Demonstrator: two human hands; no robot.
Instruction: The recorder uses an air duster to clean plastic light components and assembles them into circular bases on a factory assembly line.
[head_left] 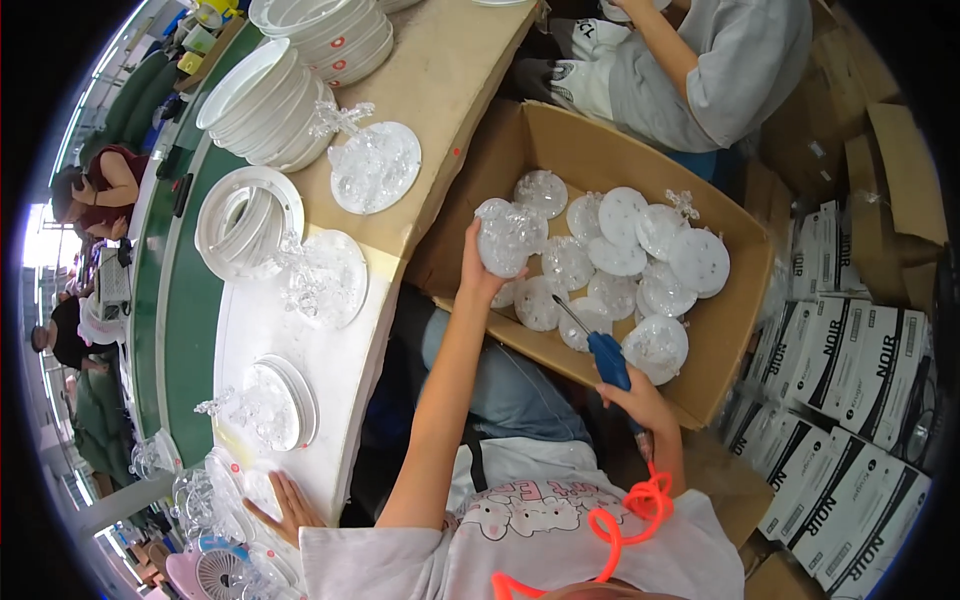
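My left hand [487,262] reaches into the cardboard box [735,265] and is closed around the edge of a round white disc with clear plastic pieces [510,238]. In my right hand [640,400], over the box's near edge, is a blue-handled electric screwdriver [608,360] with a long thin shank. Its tip points up and left, below the held disc. A coiled orange cord [650,500] runs from its back end toward my chest. Several similar discs [620,217] lie loosely piled in the box, some white side up.
On the table [440,110] to the left are stacked white rings [262,105] and several discs with clear pieces [375,168]. A co-worker's hand [285,508] rests at the table's lower end. Another person [740,70] sits beyond the box. Printed cartons [850,355] stand stacked on the right.
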